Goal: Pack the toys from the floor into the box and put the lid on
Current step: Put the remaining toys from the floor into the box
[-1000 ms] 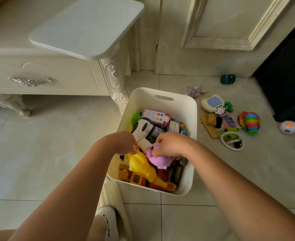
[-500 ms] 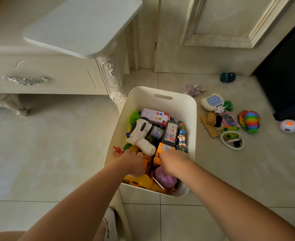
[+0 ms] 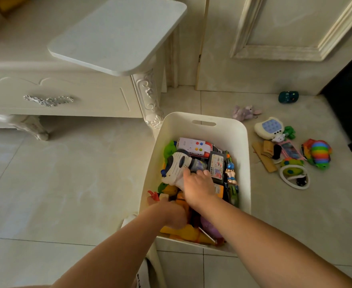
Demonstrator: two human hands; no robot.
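A white box stands on the tiled floor, filled with several toys. Both my hands are inside it. My left hand is curled down on a yellow toy at the near end. My right hand lies palm down with fingers spread over the handle of a white toy gun and a black cartridge. More toys lie on the floor to the right of the box: a purple plush, a white keypad toy, a rainbow toy, a white ring and a teal toy.
A cream cabinet with a carved leg stands just left of the box's far corner, under a white overhanging top. A door panel is behind, and a dark object is at the right. My socked foot is near the box.
My right hand let the purple toy sink at the near end and moved forward onto the white toy gun. My left hand drew back and pressed down on the yellow toy.
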